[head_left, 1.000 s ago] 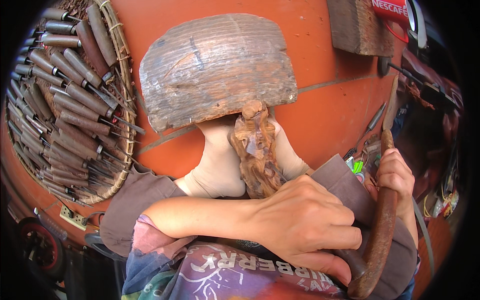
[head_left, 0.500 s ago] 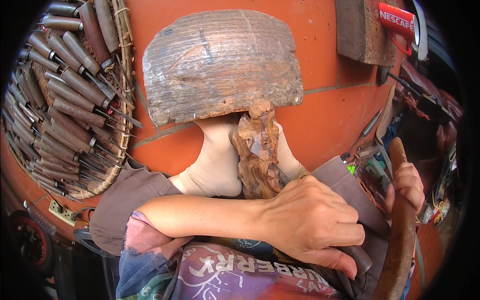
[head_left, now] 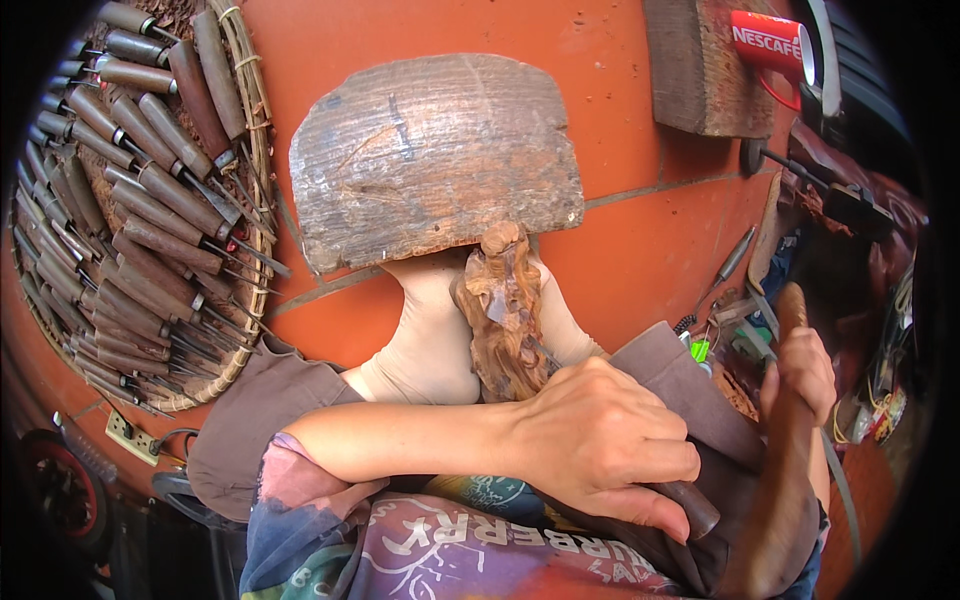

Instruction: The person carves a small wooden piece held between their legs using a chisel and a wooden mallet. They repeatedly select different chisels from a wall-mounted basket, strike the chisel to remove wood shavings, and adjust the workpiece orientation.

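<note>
A knotty brown wood carving (head_left: 500,310) stands between my two feet (head_left: 425,335) in pale socks, its rounded top close to the wooden block. My left arm crosses in front of me. With its fingers wrapped round a chisel (head_left: 692,508), my left hand (head_left: 610,440) keeps the blade against the carving's lower right side; the handle's butt sticks out past my thumb. On the right, my right hand (head_left: 800,372) grips a long curved wooden mallet (head_left: 783,460). The mallet's thick near end is blurred and lies just right of the chisel's butt.
A thick worn wooden block (head_left: 440,160) lies on the orange tiles (head_left: 620,270) beyond my feet. To the left, a round woven basket (head_left: 262,130) holds several wood-handled chisels. A red mug (head_left: 770,45) rests by another block (head_left: 700,80) at far right, with tools and clutter below.
The mallet's thick end has swung left, nearer to the chisel's butt, and is now blurred. My left hand keeps its place on the chisel against the carving. The whole view has shifted slightly.
</note>
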`<action>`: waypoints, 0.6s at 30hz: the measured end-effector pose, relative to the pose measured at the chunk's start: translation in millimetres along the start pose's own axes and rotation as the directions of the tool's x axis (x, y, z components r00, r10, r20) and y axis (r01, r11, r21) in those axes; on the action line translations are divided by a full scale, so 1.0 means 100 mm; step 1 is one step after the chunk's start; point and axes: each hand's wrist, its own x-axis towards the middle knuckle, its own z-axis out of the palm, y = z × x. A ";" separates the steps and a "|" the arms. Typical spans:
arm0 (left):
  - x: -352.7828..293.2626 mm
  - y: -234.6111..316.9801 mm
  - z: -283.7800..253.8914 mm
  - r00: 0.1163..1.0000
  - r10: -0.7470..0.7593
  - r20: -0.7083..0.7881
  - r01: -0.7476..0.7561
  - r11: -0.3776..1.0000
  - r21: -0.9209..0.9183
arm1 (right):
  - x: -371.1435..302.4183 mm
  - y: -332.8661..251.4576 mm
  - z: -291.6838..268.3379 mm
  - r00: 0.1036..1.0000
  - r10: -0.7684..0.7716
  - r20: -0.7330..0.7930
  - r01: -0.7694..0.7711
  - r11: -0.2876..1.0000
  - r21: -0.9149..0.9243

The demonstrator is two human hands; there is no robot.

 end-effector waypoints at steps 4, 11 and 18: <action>-0.01 0.00 0.00 1.000 0.000 -0.023 0.001 0.999 0.037 | -0.06 0.05 0.08 0.991 0.051 -0.120 -0.034 0.989 0.142; 0.01 0.01 0.00 0.999 0.002 -0.032 -0.001 0.999 0.036 | -0.01 0.03 0.06 0.998 0.026 -0.063 -0.024 0.999 0.035; -0.05 0.29 0.00 0.976 0.142 0.166 -0.176 0.962 0.211 | 0.04 -0.05 0.09 0.998 0.063 0.001 -0.063 0.991 0.119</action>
